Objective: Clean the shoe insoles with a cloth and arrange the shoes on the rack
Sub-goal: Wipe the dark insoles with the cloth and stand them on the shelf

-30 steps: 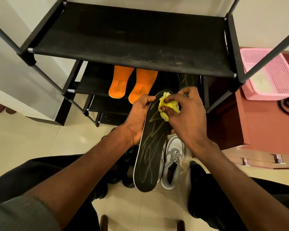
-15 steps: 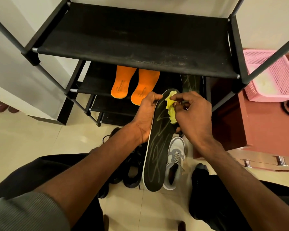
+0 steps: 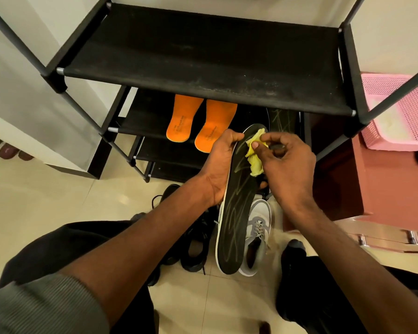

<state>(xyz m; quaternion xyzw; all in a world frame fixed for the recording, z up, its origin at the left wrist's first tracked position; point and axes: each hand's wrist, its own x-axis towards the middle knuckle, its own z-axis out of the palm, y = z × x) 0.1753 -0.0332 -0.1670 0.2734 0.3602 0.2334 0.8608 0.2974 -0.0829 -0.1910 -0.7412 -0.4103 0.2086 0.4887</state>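
The left hand [image 3: 221,165] grips the black insole [image 3: 237,213] along its left edge near the toe end, thumb over the rim and fingers curled behind it. The insole is held in the air, tilted, toe toward the rack [image 3: 203,56] and heel hanging over the grey sneaker [image 3: 257,235] on the floor. The right hand [image 3: 285,169] pinches the yellow cloth [image 3: 253,153] between thumb and fingertips and presses it against the upper face of the insole near the toe.

Handling judgement: the insole appears thin, light and flexible, so it is likely to bend under wiping pressure unless supported from behind. Hold at the edge, close to the area being wiped. The cloth is soft and crumpled; a bunched pinch gives a firm pad.

Two orange insoles [image 3: 200,121] lie on a lower shelf. A second dark insole [image 3: 281,116] lies beside them. Black shoes [image 3: 193,239] sit on the floor.
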